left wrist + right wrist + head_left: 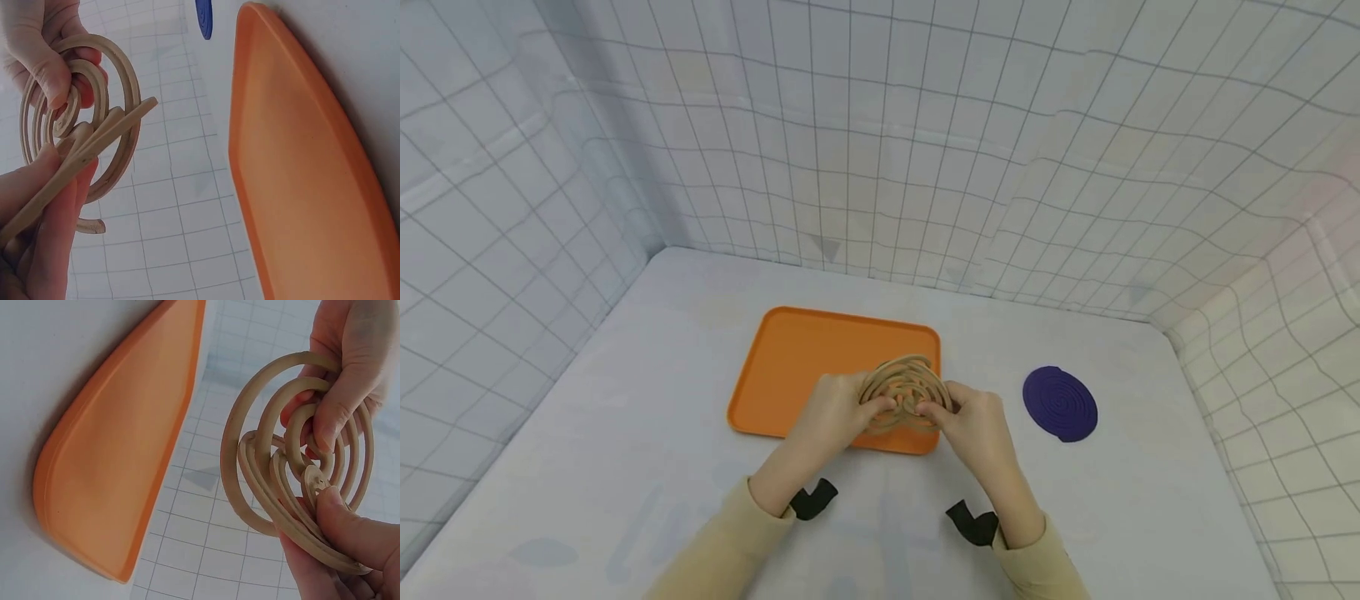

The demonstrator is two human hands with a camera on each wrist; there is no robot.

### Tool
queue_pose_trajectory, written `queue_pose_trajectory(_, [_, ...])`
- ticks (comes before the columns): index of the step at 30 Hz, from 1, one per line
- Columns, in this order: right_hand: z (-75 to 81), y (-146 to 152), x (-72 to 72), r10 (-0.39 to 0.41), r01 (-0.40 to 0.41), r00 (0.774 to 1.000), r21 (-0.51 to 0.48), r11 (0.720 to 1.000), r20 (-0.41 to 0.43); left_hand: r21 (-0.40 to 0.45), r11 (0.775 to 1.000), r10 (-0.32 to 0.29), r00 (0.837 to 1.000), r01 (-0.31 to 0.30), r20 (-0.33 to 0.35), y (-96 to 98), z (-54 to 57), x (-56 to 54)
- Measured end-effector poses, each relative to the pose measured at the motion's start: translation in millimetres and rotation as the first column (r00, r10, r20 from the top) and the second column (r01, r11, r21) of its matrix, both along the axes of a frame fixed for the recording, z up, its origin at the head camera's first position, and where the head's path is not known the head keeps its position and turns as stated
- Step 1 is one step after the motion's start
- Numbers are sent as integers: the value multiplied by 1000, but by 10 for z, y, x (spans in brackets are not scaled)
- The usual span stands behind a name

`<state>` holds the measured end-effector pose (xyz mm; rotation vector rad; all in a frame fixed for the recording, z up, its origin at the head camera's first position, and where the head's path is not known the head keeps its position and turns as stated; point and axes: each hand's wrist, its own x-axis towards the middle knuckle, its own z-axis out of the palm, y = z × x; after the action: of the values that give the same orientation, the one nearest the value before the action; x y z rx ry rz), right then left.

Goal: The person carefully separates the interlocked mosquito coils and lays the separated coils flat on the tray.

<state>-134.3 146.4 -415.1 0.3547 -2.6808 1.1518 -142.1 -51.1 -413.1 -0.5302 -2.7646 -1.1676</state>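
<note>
A tan spiral trivet of thin concentric coils is held up over the right front part of the orange tray. My left hand pinches its left side, with the thumb on the inner coils. From the other side my right hand pinches the coils near the centre, its thumb close to the left one. In the left wrist view, one part of the trivet spreads as open rings while another stands edge-on. The right wrist view shows the coils bent out of one plane, with fingers behind them.
A purple spiral disc lies flat on the white table, right of the tray. Black curved pieces sit beside both wrists. Grid-patterned walls stand behind and at both sides.
</note>
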Motion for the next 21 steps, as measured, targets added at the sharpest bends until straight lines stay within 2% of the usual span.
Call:
queue_pose_trajectory(3, [15,-10,-16,8,-8,1000,-3,1000,1,-14,1000,-3,999,3,36,-22,27,-22])
queue_pose_trajectory(6, [17,-16,-24,15,-15,1000,15,1000,-5,-22,1000,-9,999,10,33,-33,25,-35])
queue_pose_trajectory(10, [10,-20,-34,24,-23,999,32,999,-24,30,1000,0,999,-2,54,-49,-19,-47])
queue_pose_trajectory(15, [-28,-22,-26,25,-25,1000,37,999,4,78,995,43,990,-54,136,-68,-93,-42])
queue_pose_trajectory(19, [-40,-35,0,24,-24,1000,33,999,8,65,995,63,991,-71,121,-44,-112,-9])
queue_pose_trajectory(21, [-36,-47,8,21,-21,1000,36,999,2,54,996,72,993,-77,89,-24,-110,12])
